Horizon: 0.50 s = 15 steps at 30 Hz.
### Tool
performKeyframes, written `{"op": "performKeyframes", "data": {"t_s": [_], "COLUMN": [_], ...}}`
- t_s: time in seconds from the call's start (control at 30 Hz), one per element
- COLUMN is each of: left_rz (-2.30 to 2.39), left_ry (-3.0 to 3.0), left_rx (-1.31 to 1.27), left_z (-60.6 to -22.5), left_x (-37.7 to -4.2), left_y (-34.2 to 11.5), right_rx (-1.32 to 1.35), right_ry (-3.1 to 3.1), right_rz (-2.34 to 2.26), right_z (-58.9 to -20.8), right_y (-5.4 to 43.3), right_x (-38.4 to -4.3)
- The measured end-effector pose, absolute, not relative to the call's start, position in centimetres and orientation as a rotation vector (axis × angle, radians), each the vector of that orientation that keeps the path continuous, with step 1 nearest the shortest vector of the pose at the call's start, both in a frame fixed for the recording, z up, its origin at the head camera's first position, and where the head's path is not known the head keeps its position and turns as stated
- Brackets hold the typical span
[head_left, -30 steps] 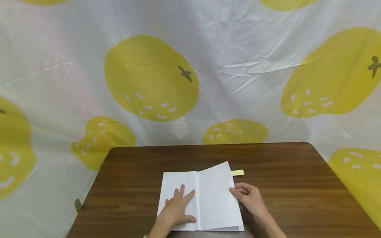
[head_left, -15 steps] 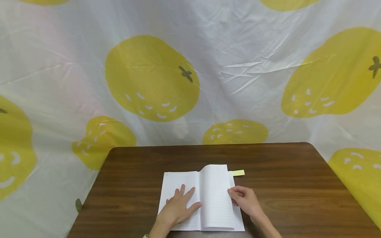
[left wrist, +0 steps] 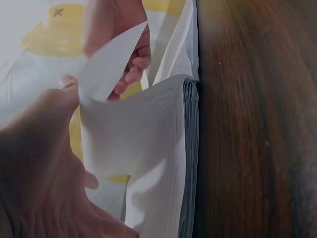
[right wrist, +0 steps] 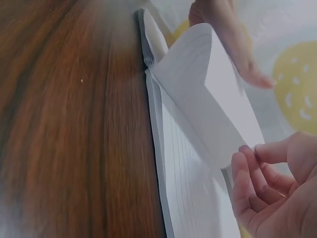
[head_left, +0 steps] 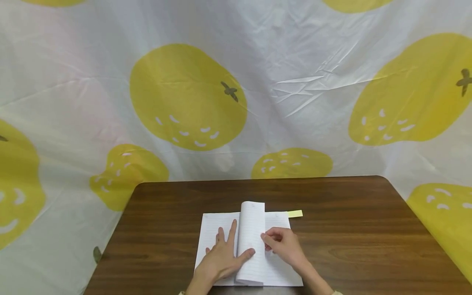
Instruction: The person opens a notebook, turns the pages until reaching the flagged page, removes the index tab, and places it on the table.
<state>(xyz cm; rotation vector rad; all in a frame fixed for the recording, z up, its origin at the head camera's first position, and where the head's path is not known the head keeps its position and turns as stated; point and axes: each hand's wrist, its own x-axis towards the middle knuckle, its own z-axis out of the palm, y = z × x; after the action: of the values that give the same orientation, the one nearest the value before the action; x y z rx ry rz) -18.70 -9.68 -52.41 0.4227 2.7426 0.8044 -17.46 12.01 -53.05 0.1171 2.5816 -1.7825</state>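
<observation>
An open notebook (head_left: pixel 280 268) with lined white pages lies on the table. One lifted page (head_left: pixel 251 237) curls over toward the left, standing up from the spine. My right hand (head_left: pixel 285 246) pinches the free edge of that page between thumb and fingers, which the right wrist view shows closely. My left hand (head_left: pixel 223 258) lies spread over the left-hand page, fingers straight, its thumb against the curled page. From the notebook's upper right edge sticks out a yellow tab (head_left: pixel 295 213).
The notebook sits at the near edge of a dark wooden table (head_left: pixel 361 229). Behind the table hangs a white curtain (head_left: pixel 287 53) printed with large yellow fruit.
My right hand has carried the page leftward from the right side, bending it over the spine. The left hand stays on the left page, its thumb moved onto the curled page.
</observation>
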Motion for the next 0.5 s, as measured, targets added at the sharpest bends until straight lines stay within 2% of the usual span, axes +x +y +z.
{"op": "performKeyframes", "data": {"t_s": [0.5], "left_rz": [0.846], "left_ry": [2.765], "left_rx": [0.517], "left_z": [-52.7], "left_x": [-18.1], "left_y": [-10.2], "right_rx": [-0.228], "right_ry": [2.617], "right_rz": [-1.596], "right_z": [-53.6], "right_y": [9.5], "right_x": [-18.5]}}
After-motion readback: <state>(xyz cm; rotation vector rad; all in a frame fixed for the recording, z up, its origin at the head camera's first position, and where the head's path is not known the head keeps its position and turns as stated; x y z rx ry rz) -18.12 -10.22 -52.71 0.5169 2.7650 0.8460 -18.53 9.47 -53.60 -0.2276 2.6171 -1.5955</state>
